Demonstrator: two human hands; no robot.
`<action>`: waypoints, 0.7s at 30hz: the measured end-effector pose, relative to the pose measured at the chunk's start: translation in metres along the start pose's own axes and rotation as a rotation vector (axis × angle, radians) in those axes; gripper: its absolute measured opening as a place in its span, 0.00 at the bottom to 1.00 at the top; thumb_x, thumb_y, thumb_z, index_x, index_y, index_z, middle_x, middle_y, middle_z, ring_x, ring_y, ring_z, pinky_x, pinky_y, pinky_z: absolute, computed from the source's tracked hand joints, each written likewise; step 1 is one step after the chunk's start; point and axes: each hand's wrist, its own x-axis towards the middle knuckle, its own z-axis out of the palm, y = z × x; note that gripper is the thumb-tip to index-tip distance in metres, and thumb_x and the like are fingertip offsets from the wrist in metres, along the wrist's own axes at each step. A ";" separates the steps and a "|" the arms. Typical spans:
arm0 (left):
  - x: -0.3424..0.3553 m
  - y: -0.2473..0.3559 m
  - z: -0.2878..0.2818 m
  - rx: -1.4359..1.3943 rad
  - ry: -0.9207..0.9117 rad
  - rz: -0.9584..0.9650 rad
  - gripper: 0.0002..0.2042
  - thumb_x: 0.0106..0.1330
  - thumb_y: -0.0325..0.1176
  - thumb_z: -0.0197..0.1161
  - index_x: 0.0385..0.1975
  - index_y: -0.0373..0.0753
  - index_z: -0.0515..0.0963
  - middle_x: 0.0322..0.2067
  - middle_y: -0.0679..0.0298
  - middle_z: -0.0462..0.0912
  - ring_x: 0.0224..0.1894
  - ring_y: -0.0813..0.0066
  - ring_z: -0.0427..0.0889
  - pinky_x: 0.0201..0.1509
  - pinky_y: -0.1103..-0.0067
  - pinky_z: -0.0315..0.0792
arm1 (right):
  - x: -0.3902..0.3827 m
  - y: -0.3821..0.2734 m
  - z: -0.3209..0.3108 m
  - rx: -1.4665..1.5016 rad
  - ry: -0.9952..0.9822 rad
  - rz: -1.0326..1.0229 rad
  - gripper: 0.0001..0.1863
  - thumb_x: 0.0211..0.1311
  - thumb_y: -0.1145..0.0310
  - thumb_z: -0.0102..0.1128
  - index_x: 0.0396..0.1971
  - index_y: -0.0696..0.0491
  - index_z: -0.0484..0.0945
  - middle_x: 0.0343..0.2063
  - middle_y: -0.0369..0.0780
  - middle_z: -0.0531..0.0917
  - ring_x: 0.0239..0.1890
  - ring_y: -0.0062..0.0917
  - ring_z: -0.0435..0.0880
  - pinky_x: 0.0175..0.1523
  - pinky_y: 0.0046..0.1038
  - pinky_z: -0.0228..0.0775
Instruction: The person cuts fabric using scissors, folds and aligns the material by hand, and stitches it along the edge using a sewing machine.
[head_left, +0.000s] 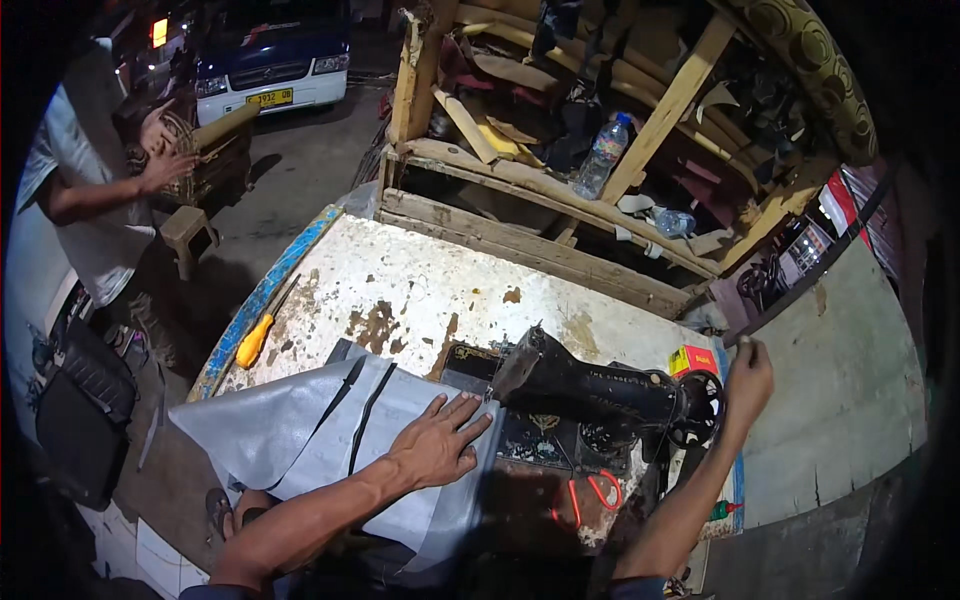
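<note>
My left hand [438,440] lies flat, fingers spread, on a grey sheet [265,410] that looks like vinyl or leather. Dark strips [370,415] cross the sheet. Its right edge meets the needle end of an old black sewing machine [590,385], where the needle itself is hard to see. Beyond the machine's hand wheel [697,408], my right hand [750,380] is raised with curled fingers; whether anything is in them cannot be made out. Scissors with red handles [574,500] rest in front of the machine.
A yellow-handled screwdriver [255,340] lies on the worn white tabletop [420,260]. Behind the wheel is a red-and-yellow box [693,360]. A wooden shelf [540,190] holds material rolls and a plastic bottle [605,155]. Another person [90,200] stands at left, near a stool [188,235].
</note>
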 end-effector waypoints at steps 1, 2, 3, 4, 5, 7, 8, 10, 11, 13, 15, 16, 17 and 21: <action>0.002 0.001 0.002 -0.007 0.005 0.011 0.28 0.64 0.38 0.54 0.66 0.39 0.69 0.69 0.45 0.64 0.74 0.49 0.59 0.76 0.54 0.53 | 0.029 0.031 0.017 -0.094 -0.025 -0.014 0.20 0.70 0.55 0.54 0.44 0.56 0.84 0.37 0.56 0.85 0.43 0.54 0.84 0.48 0.43 0.75; 0.005 0.002 0.005 -0.019 0.007 0.018 0.28 0.64 0.38 0.54 0.66 0.39 0.68 0.69 0.45 0.63 0.74 0.49 0.59 0.76 0.53 0.53 | 0.040 0.047 0.030 -0.236 -0.174 -0.009 0.20 0.69 0.54 0.54 0.44 0.56 0.83 0.40 0.55 0.85 0.48 0.52 0.83 0.51 0.44 0.74; 0.010 0.008 0.001 -0.026 -0.013 0.036 0.28 0.64 0.38 0.53 0.66 0.38 0.68 0.68 0.45 0.64 0.73 0.49 0.60 0.76 0.53 0.54 | 0.050 0.062 0.037 -0.383 -0.321 0.001 0.21 0.68 0.53 0.55 0.45 0.56 0.83 0.42 0.53 0.85 0.52 0.51 0.82 0.55 0.46 0.73; 0.013 0.010 0.002 -0.029 -0.002 0.045 0.28 0.64 0.38 0.53 0.66 0.38 0.68 0.68 0.45 0.64 0.73 0.49 0.60 0.76 0.53 0.54 | 0.057 0.081 0.045 -0.374 -0.549 -0.079 0.24 0.67 0.51 0.55 0.46 0.57 0.82 0.43 0.56 0.84 0.53 0.52 0.81 0.56 0.46 0.73; 0.012 0.010 0.003 -0.032 0.010 0.056 0.28 0.64 0.38 0.53 0.66 0.38 0.69 0.68 0.45 0.65 0.72 0.49 0.61 0.75 0.53 0.55 | 0.053 0.084 0.048 -0.352 -0.361 -0.097 0.23 0.68 0.52 0.55 0.44 0.58 0.82 0.41 0.57 0.84 0.51 0.53 0.82 0.54 0.46 0.73; 0.005 0.003 0.004 0.000 0.044 0.046 0.28 0.63 0.37 0.54 0.64 0.37 0.70 0.66 0.45 0.67 0.71 0.48 0.64 0.74 0.53 0.57 | 0.026 0.061 0.053 -0.105 0.011 -0.186 0.22 0.70 0.54 0.55 0.39 0.61 0.82 0.36 0.56 0.84 0.42 0.51 0.84 0.47 0.45 0.73; 0.002 -0.004 0.000 0.016 0.051 0.022 0.28 0.63 0.37 0.54 0.64 0.37 0.70 0.66 0.45 0.67 0.71 0.48 0.64 0.74 0.53 0.57 | -0.009 0.009 0.034 0.122 0.213 -0.254 0.21 0.71 0.55 0.55 0.37 0.62 0.81 0.32 0.55 0.85 0.36 0.47 0.85 0.42 0.43 0.73; -0.001 -0.003 0.001 -0.013 0.045 0.018 0.28 0.63 0.37 0.55 0.65 0.37 0.69 0.66 0.45 0.66 0.71 0.48 0.64 0.74 0.54 0.57 | -0.081 -0.018 0.007 0.315 -0.269 -0.201 0.19 0.72 0.57 0.58 0.33 0.60 0.84 0.19 0.41 0.81 0.24 0.20 0.79 0.31 0.29 0.69; 0.003 0.001 -0.001 -0.020 0.010 0.026 0.29 0.63 0.38 0.55 0.65 0.38 0.69 0.66 0.45 0.66 0.71 0.48 0.63 0.75 0.54 0.56 | -0.117 -0.031 0.005 0.538 -0.668 -0.046 0.17 0.70 0.58 0.61 0.34 0.58 0.86 0.18 0.38 0.81 0.22 0.16 0.77 0.30 0.25 0.69; 0.004 0.000 -0.004 -0.007 0.001 0.014 0.29 0.63 0.38 0.55 0.66 0.38 0.69 0.66 0.45 0.66 0.72 0.48 0.63 0.75 0.54 0.55 | -0.161 -0.075 0.040 0.519 -0.943 0.022 0.16 0.70 0.60 0.60 0.32 0.58 0.86 0.20 0.35 0.83 0.18 0.14 0.75 0.25 0.22 0.66; 0.006 0.004 0.003 0.013 0.011 0.038 0.29 0.63 0.38 0.55 0.66 0.38 0.68 0.68 0.45 0.65 0.73 0.48 0.61 0.76 0.54 0.54 | -0.174 -0.050 0.137 0.595 -1.080 0.214 0.16 0.73 0.58 0.55 0.38 0.53 0.86 0.24 0.36 0.84 0.22 0.20 0.78 0.30 0.25 0.70; 0.004 0.001 0.003 0.024 0.007 0.033 0.29 0.63 0.38 0.55 0.66 0.38 0.68 0.68 0.45 0.65 0.73 0.48 0.61 0.76 0.54 0.54 | -0.176 -0.065 0.156 0.620 -1.195 0.358 0.16 0.73 0.57 0.54 0.40 0.52 0.85 0.26 0.37 0.85 0.24 0.21 0.80 0.32 0.26 0.72; 0.005 0.000 0.002 0.027 -0.002 0.026 0.29 0.63 0.39 0.55 0.66 0.38 0.68 0.68 0.45 0.64 0.73 0.48 0.61 0.76 0.54 0.54 | -0.175 -0.077 0.169 0.621 -1.286 0.514 0.16 0.73 0.57 0.53 0.42 0.52 0.85 0.28 0.37 0.86 0.26 0.22 0.81 0.34 0.26 0.73; 0.009 0.007 0.002 -0.004 0.014 0.030 0.29 0.63 0.38 0.55 0.65 0.38 0.69 0.68 0.44 0.65 0.73 0.48 0.61 0.76 0.54 0.55 | -0.168 -0.074 0.213 1.693 -1.076 0.666 0.15 0.75 0.61 0.52 0.48 0.55 0.80 0.42 0.39 0.85 0.42 0.24 0.83 0.46 0.24 0.76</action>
